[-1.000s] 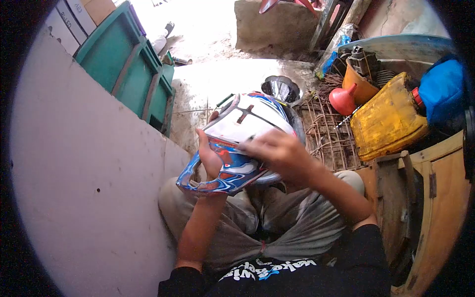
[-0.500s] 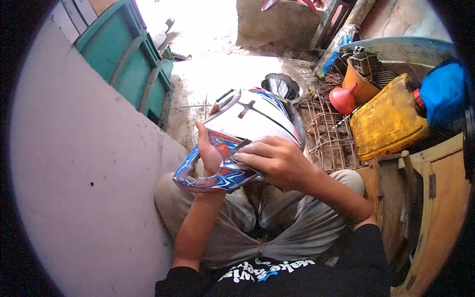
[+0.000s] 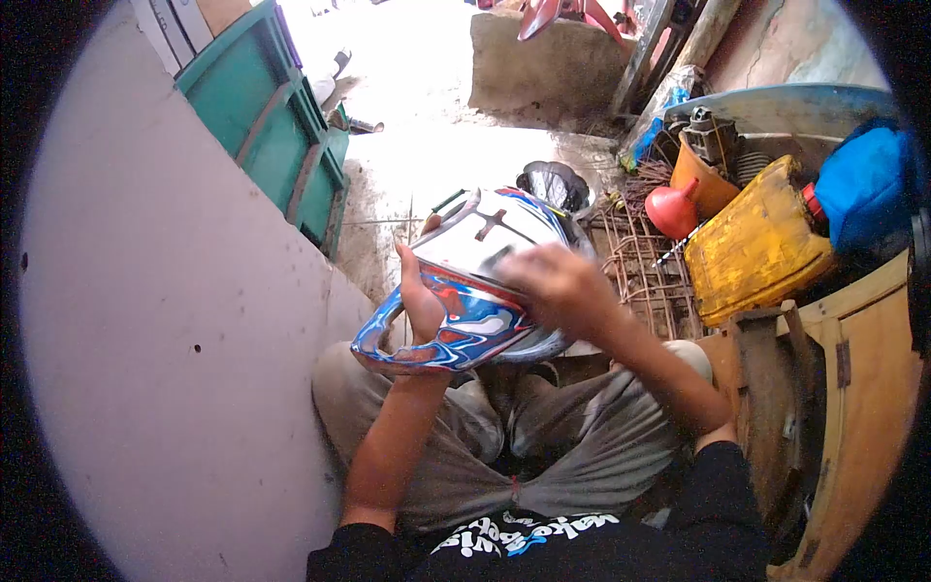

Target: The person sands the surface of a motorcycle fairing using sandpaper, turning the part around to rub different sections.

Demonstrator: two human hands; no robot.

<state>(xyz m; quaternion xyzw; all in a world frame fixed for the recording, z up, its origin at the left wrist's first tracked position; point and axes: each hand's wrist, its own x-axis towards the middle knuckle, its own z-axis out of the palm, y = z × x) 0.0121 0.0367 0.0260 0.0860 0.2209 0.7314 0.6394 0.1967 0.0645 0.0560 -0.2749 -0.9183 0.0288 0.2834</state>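
The helmet is held up above the person's lap, between and just beyond the bent knees, its white shell facing up and its blue, red and white patterned chin part slanting toward the lower left. The left forearm rises almost straight from the black sleeve, passing under the patterned bar; the left hand shows through the opening there, thumb pointing up along the edge and a fingertip visible farther up by the rim, so it is closed round the helmet from that side. The right elbow is bent out to the side, and its forearm slants up and inward. The right hand, blurred, lies palm down over the near right of the white shell, fingers bent together, pinching a small dark piece against the surface; its outline is too smeared to make out.
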